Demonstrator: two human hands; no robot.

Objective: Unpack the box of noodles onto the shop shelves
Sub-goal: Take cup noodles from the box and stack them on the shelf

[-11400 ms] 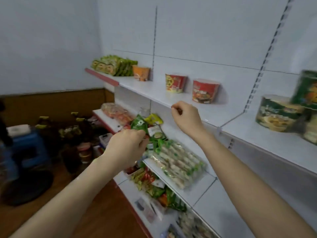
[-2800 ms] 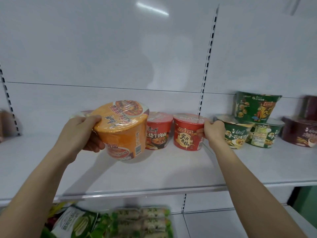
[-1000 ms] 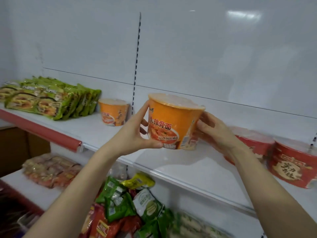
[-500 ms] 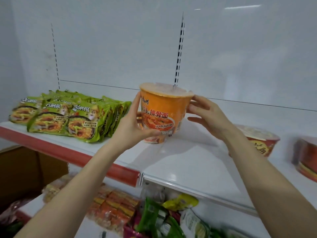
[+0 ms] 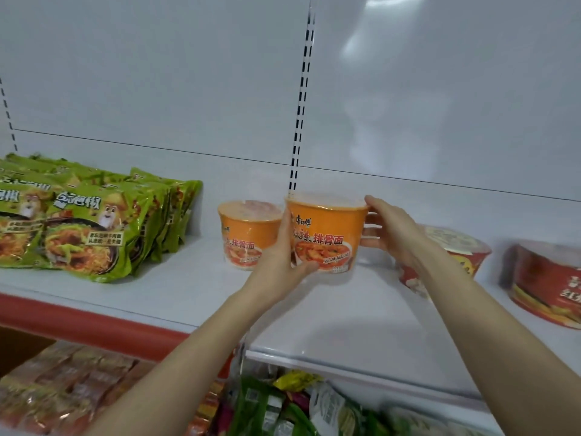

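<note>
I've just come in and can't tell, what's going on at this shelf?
A person is stocking a shop shelf. The left hand and right hand hold an orange noodle cup at shelf level, right beside a matching cup already standing there. Green noodle packets lie to the left, and red noodle bowls stand to the right.

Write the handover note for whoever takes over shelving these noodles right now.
Left hand: grips the held orange cup low on its left side.
Right hand: holds its right rim.
The cup is upright, close beside a second orange cup that stands on the upper shelf. Whether it has touched down is unclear.
Done: green noodle packs shelved at left, a red bowl and another red bowl at right.
Left: set this cup down, let go, fetch more. The box is not in view.
</note>
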